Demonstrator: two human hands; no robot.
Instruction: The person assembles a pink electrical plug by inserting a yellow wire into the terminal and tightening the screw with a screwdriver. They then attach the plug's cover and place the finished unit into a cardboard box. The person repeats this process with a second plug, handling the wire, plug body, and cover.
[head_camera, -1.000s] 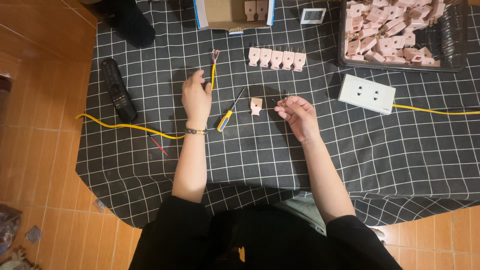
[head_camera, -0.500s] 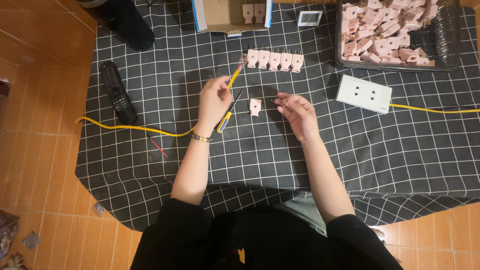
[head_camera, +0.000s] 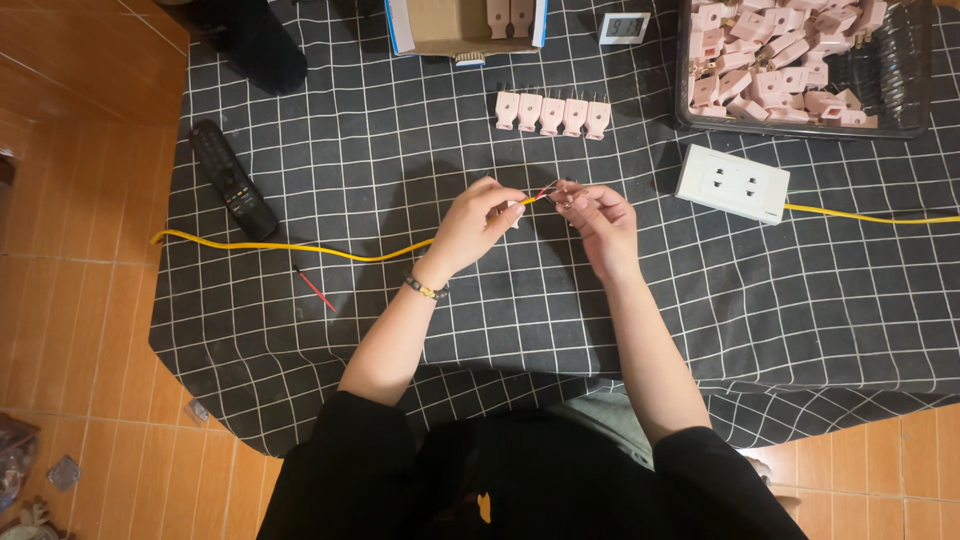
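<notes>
remote (head_camera: 230, 182) left | plug row (head_camera: 552, 112) behind hands | socket (head_camera: 732, 184) right

The floor (head_camera: 70, 150) was made of orange-brown square tiles with thin pale lines between them. A big black cloth (head_camera: 400, 170) with a white grid of squares lay spread over it. The cloth's edge (head_camera: 240, 425) was wavy and folded near the bottom left. Warm light shone on the tiles. Small bits of clutter (head_camera: 25, 470) sat in the bottom left corner.
</notes>
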